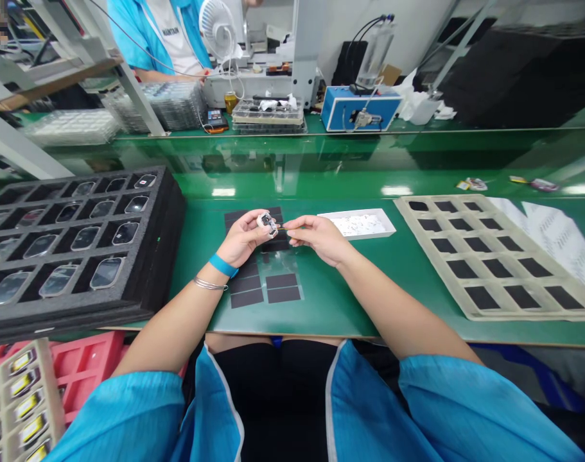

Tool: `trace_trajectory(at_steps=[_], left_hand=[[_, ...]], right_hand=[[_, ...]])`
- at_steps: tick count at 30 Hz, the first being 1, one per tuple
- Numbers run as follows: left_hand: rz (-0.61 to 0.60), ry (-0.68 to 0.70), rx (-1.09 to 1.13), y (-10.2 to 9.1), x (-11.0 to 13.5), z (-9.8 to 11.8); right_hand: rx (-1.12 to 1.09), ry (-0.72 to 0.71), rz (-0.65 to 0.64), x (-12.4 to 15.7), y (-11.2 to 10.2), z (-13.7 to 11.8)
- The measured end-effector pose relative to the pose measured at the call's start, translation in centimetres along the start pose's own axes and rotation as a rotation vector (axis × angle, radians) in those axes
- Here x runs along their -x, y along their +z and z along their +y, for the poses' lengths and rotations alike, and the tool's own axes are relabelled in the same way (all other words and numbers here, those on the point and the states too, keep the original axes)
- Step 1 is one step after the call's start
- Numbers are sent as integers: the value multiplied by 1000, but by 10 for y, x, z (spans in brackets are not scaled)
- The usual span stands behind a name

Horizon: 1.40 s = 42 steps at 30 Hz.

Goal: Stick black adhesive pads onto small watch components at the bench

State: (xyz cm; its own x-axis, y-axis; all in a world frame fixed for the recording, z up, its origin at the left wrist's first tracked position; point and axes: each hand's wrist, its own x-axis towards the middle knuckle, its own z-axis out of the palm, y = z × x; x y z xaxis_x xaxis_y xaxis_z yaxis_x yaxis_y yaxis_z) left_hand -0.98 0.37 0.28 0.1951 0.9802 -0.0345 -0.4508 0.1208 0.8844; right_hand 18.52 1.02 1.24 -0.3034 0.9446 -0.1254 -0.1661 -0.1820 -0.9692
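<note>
One small, rounded white-and-silver device casing point(267, 223) is held above flat, dark rectangular sheets point(281, 281); the left hand point(240, 240) pinches it, while the right hand point(322, 239), knuckles up and angled inward, pinches a slender yellowish tool point(283, 228) beside it.

You had a narrow lane of green tabletop point(200, 221) left of your left hand point(244, 239); past it, the tall dark-grey foam tray stack point(163, 263) blocked the way. The shallow white rectangular box point(376, 233) stood just beside your right hand point(320, 239). Nearer you, a gap lay between your right forearm point(402, 305) and the low beige pocketed tray point(518, 314).
</note>
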Motion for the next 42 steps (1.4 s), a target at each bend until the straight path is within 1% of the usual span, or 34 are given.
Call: trace_trajectory(at_steps=[3, 6, 8, 14, 17, 20, 23, 29, 32, 34, 36, 38, 39, 42], left_hand=[[0, -47, 3, 0, 1, 1], [-18, -94, 7, 1, 1, 1], [-40, -128, 5, 1, 2, 1], [-135, -233, -23, 1, 5, -1], [-180, -291, -33, 1, 5, -2], [-204, -347, -53, 1, 5, -3], [-197, -381, -69, 3, 5, -3], [-155, -372, -132, 7, 6, -5], [-135, -368, -157, 9, 5, -6], [-101, -369, -167, 10, 5, -7], [-40, -352, -162, 10, 3, -7], [49, -302, -140, 8, 1, -5], [103, -270, -127, 6, -1, -4], [269, -177, -76, -1, -6, 0]], right_hand=[[-64, -22, -23, 2, -3, -6], [-36, -55, -80, 4, -4, -10], [12, -109, -83, 4, -4, -10], [197, -367, -37, 3, 0, 0], [294, -473, -10, 3, 2, 3], [374, -522, -9, 4, 3, 5], [467, -550, -8, 3, 2, 7], [661, -620, 15, 3, 4, 10], [686, -626, 18, 2, 6, 14], [652, -590, 32, 0, 7, 18], [571, -524, 69, -3, 7, 22], [504, -457, 103, -4, 8, 26], [505, -437, 108, -5, 9, 27], [660, -442, 47, -4, 15, 31]])
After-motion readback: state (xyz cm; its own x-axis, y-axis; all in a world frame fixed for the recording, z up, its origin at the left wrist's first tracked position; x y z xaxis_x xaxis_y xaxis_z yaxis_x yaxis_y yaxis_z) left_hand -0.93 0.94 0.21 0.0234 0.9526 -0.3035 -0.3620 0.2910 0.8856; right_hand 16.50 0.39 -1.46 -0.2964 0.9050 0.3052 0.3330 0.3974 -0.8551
